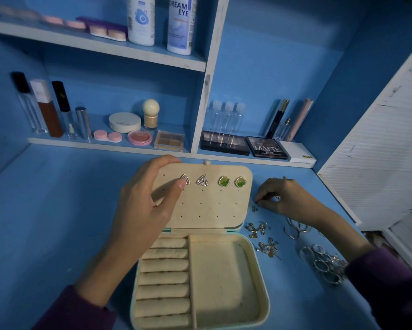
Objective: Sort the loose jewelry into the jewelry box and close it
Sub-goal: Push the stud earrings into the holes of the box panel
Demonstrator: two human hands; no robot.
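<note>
An open cream jewelry box (224, 282) lies on the blue desk, its lid (212, 210) leaning back. Two silver triangle earrings (202, 180) and two green earrings (232, 181) are pinned in the lid's top row. My left hand (148, 203) grips the lid's left edge, thumb near the leftmost earring. My right hand (281, 198) rests on the desk right of the lid, fingertips pinched over a small piece I cannot make out. Loose gold pieces (259, 232), silver hoops (295, 228) and rings (321, 260) lie right of the box.
A shelf (109, 144) behind the box carries makeup bottles, compacts and eyeshadow palettes (225, 144). Two tall solution bottles (180, 25) stand on the upper shelf. A white slatted panel (378, 151) borders the desk on the right.
</note>
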